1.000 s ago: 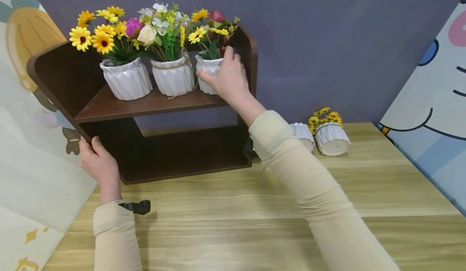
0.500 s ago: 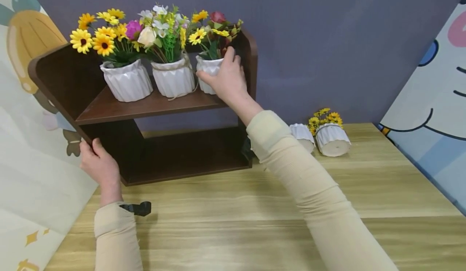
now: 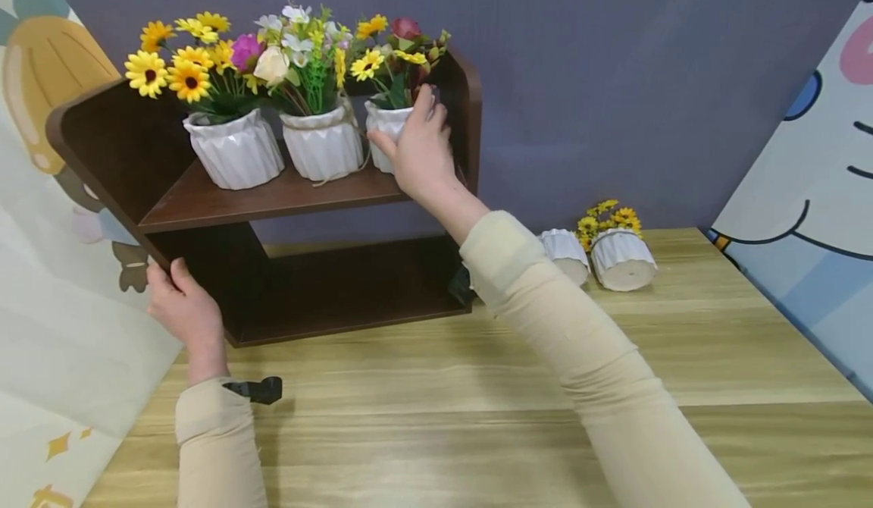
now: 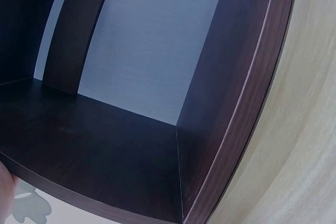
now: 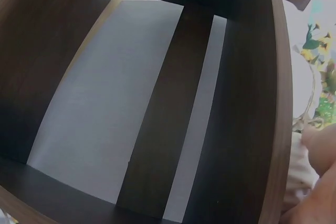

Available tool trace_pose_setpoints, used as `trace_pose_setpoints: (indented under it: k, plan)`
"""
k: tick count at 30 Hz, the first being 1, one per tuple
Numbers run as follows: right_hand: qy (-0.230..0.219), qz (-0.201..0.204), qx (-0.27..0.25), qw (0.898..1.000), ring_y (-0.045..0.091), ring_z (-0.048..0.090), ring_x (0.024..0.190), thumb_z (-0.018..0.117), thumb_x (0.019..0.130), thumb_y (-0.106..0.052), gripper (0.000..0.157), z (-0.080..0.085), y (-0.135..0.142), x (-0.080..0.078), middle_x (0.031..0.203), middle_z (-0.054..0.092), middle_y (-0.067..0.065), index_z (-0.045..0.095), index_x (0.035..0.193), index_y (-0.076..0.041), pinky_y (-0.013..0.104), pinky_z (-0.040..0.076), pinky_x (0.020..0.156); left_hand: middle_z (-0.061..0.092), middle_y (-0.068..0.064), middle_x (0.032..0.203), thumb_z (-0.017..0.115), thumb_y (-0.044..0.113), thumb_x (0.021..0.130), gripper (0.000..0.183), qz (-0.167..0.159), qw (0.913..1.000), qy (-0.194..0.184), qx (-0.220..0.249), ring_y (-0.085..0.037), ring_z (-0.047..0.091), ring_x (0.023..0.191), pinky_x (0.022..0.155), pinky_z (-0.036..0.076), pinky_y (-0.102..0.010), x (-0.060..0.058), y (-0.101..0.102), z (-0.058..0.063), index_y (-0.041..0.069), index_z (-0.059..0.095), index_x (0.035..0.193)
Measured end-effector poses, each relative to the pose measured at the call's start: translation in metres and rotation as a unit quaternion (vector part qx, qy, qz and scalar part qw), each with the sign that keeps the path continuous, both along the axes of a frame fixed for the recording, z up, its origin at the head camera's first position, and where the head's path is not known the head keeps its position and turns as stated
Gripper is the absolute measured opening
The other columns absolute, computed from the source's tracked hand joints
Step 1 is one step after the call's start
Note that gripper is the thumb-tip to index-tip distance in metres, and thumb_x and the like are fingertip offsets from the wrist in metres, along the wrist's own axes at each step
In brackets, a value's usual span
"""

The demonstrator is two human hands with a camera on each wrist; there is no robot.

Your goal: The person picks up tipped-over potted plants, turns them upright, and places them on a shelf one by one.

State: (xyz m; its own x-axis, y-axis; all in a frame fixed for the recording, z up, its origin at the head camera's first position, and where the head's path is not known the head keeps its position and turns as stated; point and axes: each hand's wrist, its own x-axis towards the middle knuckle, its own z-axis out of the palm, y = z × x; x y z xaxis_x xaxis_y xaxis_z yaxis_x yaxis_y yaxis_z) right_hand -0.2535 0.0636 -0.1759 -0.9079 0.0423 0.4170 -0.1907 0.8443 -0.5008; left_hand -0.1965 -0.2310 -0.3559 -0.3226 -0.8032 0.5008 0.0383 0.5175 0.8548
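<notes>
A dark brown two-tier shelf [image 3: 273, 212] stands on the table, with three white pots of artificial flowers along its upper board. My left hand [image 3: 187, 315] grips the lower front edge of the left side panel, thumb in front. At the right end of the upper board, my right hand [image 3: 424, 152] holds a flower pot [image 3: 383, 133] with yellow and dark red blooms, its thumb across the front. Beside it stand the middle pot [image 3: 323, 144] and the left pot [image 3: 235, 152], both upright. The right wrist view catches part of the right hand [image 5: 320, 182] at its edge.
Two more white flower pots lie on their sides at the back right, one partly behind my right sleeve [image 3: 505, 254] and the other with small yellow flowers [image 3: 622, 260]. A grey wall [image 3: 648, 91] rises behind, with cartoon-printed panels left and right.
My right hand has shifted very slightly left at the pot. The left hand keeps its grip on the shelf, and the pots stand where they were.
</notes>
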Motion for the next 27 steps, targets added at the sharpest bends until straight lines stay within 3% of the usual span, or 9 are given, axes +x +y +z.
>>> trace_pose_setpoints:
  k: [5,9,13,21,27]
  plan:
    - [0.017,0.002,-0.002,1.0,0.035,0.035,0.124,0.044,0.091,-0.044,0.075,-0.003,-0.002,0.008,0.144,0.016,0.02,0.006,0.144,-0.007,0.037,0.038,0.098,0.052,-0.016,0.086,0.04,0.039,0.094,0.043,-0.002,1.0,0.003,-0.002,-0.032,0.046,0.081,0.075,0.034,-0.04,0.001,0.0,-0.001,-0.001,0.054,0.102]
    - [0.025,0.011,0.0,1.0,0.035,0.029,0.128,0.041,0.094,-0.032,0.066,-0.004,-0.002,0.015,0.145,0.011,0.021,0.008,0.144,-0.006,0.036,0.037,0.099,0.051,-0.016,0.085,0.041,0.04,0.094,0.044,-0.003,0.9999,0.008,-0.006,-0.032,0.046,0.081,0.076,0.034,-0.042,0.0,0.0,-0.002,-0.001,0.054,0.101]
    - [0.05,0.029,0.014,0.998,0.036,0.028,0.128,0.043,0.093,-0.026,0.063,-0.006,0.001,0.023,0.144,0.013,0.024,0.012,0.143,-0.002,0.036,0.033,0.102,0.05,-0.011,0.082,0.042,0.04,0.094,0.043,-0.002,0.9999,0.013,-0.006,-0.032,0.046,0.081,0.076,0.034,-0.042,0.0,0.001,-0.001,-0.001,0.055,0.101]
    - [0.075,0.073,0.013,0.994,0.035,0.028,0.129,0.045,0.092,-0.02,0.061,-0.016,0.01,0.036,0.142,0.016,0.023,0.015,0.142,-0.001,0.037,0.032,0.103,0.052,-0.016,0.084,0.043,0.039,0.093,0.042,-0.002,1.0,0.01,-0.001,-0.033,0.045,0.08,0.076,0.034,-0.043,0.001,0.002,-0.001,0.0,0.055,0.102]
    - [0.112,0.081,0.011,0.99,0.035,0.032,0.126,0.049,0.09,-0.018,0.057,-0.023,0.012,0.043,0.139,0.024,0.024,0.025,0.137,0.002,0.04,0.036,0.099,0.057,-0.021,0.093,0.043,0.039,0.093,0.042,-0.003,0.9999,0.012,0.005,-0.036,0.049,0.086,0.08,0.035,-0.043,0.0,0.001,-0.002,0.0,0.056,0.105]
